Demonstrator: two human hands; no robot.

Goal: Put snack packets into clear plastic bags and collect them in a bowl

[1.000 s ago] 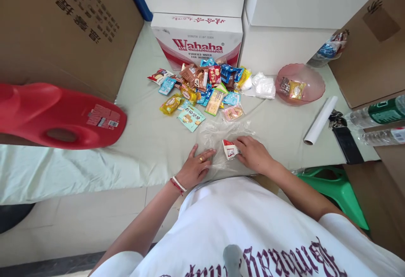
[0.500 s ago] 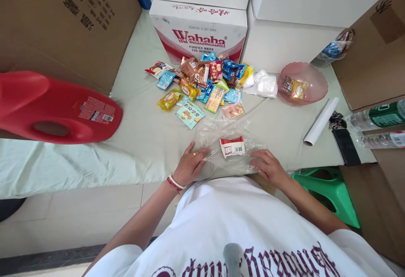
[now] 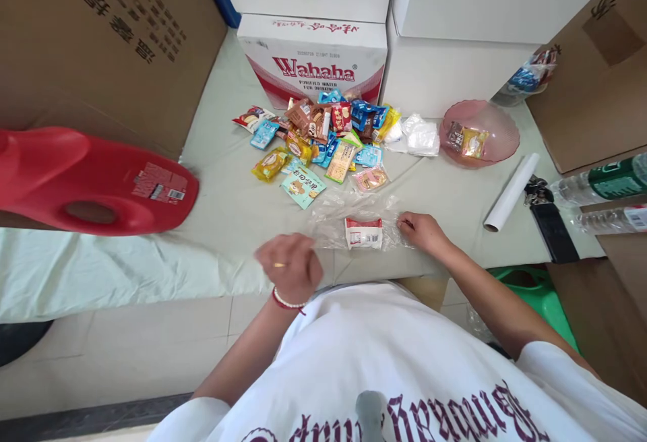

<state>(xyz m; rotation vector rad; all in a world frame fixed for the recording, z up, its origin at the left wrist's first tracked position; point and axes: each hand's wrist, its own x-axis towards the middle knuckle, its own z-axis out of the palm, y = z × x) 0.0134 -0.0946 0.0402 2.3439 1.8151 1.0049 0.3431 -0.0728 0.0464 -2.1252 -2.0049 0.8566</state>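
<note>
- Plastic film [image 3: 332,218], clear and crinkled, lies on the pale cloth [image 3: 227,213].
- Packet [image 3: 364,234], pillow-shaped, red and white, rests on the film.
- Right hand [image 3: 422,231] pinches the film's edge.
- Left hand [image 3: 292,265], blurred, curls inward; I cannot tell its grip.

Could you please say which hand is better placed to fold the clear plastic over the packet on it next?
Probably the right hand: its fingers appear pinched on the clear plastic at its right edge, close to the packet. The left hand is blurred, its hold unclear, and farther from the packet.
</note>
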